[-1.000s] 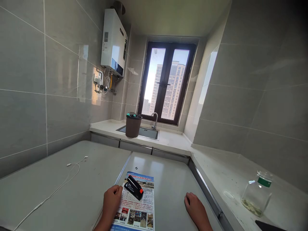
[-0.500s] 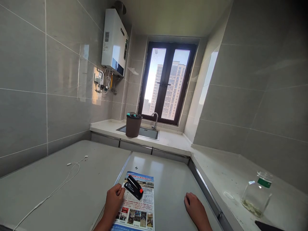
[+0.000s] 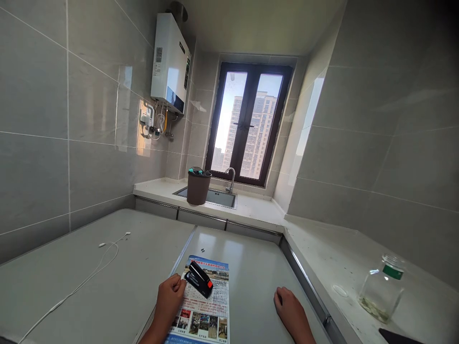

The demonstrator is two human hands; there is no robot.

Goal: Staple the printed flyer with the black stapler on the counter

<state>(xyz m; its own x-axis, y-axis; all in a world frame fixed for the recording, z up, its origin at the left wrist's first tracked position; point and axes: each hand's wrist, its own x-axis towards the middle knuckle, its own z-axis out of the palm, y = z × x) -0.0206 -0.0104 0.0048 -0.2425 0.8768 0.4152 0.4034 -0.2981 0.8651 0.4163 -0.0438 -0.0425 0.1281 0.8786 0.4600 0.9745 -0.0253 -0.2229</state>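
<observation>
A black stapler (image 3: 199, 279) with a red end lies slantwise on a printed leaflet (image 3: 211, 305) on the grey tabletop (image 3: 254, 277). Curled into a fist, my left hand (image 3: 171, 294) rests at the leaflet's left edge, just left of the stapler; nothing shows in its fingers. My right hand (image 3: 289, 306) is also closed, resting on the tabletop well to the right of the leaflet, with nothing visible in it. Beyond the leaflet's top edge lie tiny dark pieces (image 3: 202, 250), too small to name for sure.
A white cable (image 3: 86, 282) trails over the tabletop's left part. On the right-hand counter stands a glass jar (image 3: 382, 291) beside a round lid-like disc (image 3: 339, 290). A brown bin (image 3: 199, 188) stands at the sink (image 3: 224, 198) under the window.
</observation>
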